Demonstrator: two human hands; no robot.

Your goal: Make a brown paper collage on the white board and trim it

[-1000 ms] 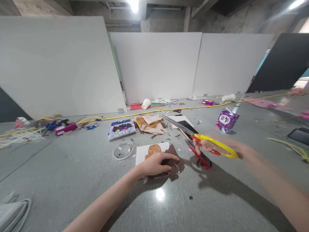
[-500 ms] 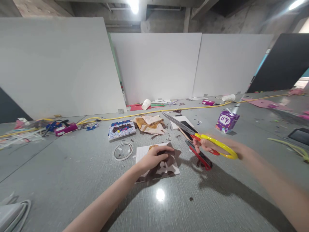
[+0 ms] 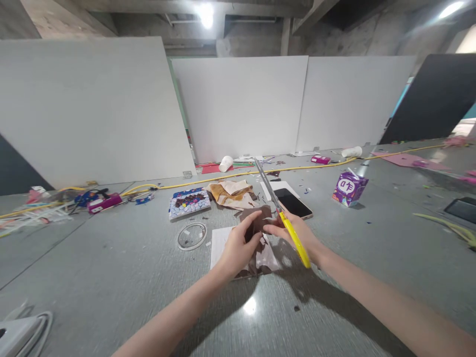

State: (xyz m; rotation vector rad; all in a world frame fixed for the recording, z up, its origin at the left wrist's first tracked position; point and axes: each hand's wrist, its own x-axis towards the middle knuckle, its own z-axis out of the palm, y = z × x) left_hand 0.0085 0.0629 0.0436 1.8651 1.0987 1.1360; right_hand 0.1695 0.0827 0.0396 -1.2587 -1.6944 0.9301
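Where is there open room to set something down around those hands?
Between the silver ring and the white device at lower left, the gray surface looks mostly bare. Another patch lies beyond the right forearm, between the purple carton and the pale strip. It is crowded just past the hands: decorated panel, stained cloth, phone.

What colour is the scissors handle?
The scissors handle is bright yellow; the head view shows it best.

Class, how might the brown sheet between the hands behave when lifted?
The brown sheet is probably floppy, as it looks thin and bent. It seems light, with little visible thickness. It would likely slide or fold, not roll, since it isn't rounded.
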